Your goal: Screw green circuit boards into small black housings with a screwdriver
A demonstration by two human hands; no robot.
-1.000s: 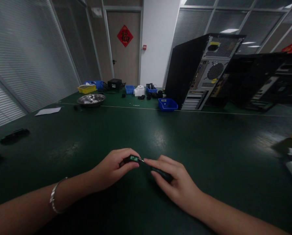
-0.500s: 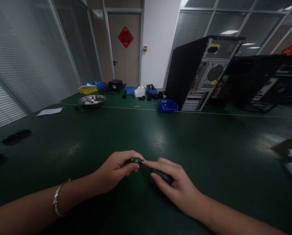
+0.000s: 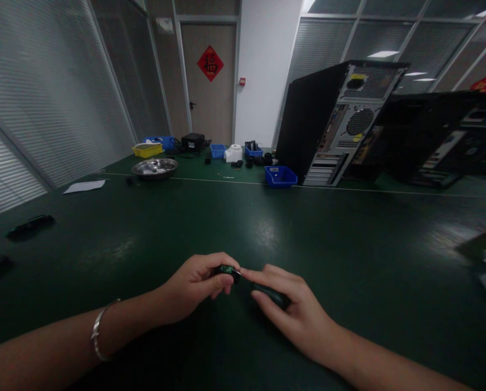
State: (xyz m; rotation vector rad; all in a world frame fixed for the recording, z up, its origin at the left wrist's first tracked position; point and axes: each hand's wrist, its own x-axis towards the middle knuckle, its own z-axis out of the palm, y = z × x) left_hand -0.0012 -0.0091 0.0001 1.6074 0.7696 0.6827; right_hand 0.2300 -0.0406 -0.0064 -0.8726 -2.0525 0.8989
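My left hand (image 3: 197, 285) is closed round a small black part with a green circuit board (image 3: 226, 269) showing at its end. My right hand (image 3: 294, 312) grips a dark-handled tool (image 3: 273, 295), a small screwdriver by its look, and its thin tip meets the green board. Both hands rest low over the dark green table (image 3: 267, 228), close to its near edge. A silver bracelet (image 3: 98, 338) circles my left wrist.
A black computer tower (image 3: 332, 122) stands at the back right with a blue bin (image 3: 281, 176) before it. A metal bowl (image 3: 153, 167), yellow tray (image 3: 147, 149), more blue bins and a white object sit at the far end. Dark flat items (image 3: 30, 226) lie at left.
The left hand has turned the small part a little, so less of the green board shows. Both hands stay in nearly the same place.
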